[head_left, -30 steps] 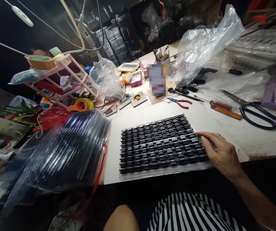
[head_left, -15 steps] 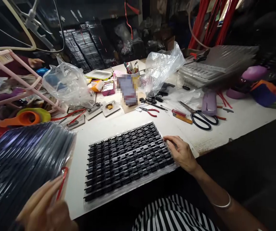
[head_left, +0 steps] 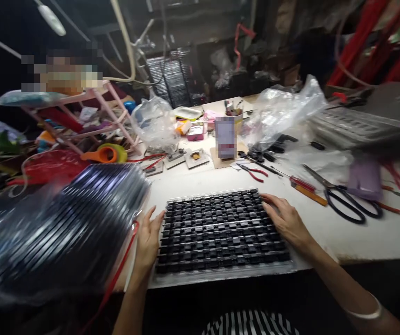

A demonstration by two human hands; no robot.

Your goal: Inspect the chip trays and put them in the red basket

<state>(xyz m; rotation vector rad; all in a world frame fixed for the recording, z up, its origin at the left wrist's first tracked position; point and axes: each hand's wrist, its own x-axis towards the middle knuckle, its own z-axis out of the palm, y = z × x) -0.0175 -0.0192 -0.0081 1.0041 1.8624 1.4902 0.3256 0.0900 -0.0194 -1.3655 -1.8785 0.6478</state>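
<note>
Black small parts [head_left: 217, 232] in close rows fill a clear plastic tray [head_left: 227, 278], which lies on the white table [head_left: 172, 184] at the near edge, seen from the head camera. The left hand [head_left: 148, 239] is at the tray's left side, fingers pointing away from the wearer. The right hand [head_left: 288, 225] is at the right side, fingers lightly bent against the upper corner. Whether either hand grips the tray or only rests against it, I cannot tell; the undersides of the fingers are hidden. Blur softens the parts, so their exact shape is hard to make out.

Left of the tray, shiny wrap blurs a dark stack [head_left: 98, 218], cut off by the frame, with a red strap [head_left: 118, 274] beside it. Beyond the tray, pixelation covers an upright object [head_left: 225, 139]. Red-handled pliers [head_left: 255, 174] and scissors [head_left: 342, 204] lie to the right. Striped clothing [head_left: 250, 324] is cropped below.
</note>
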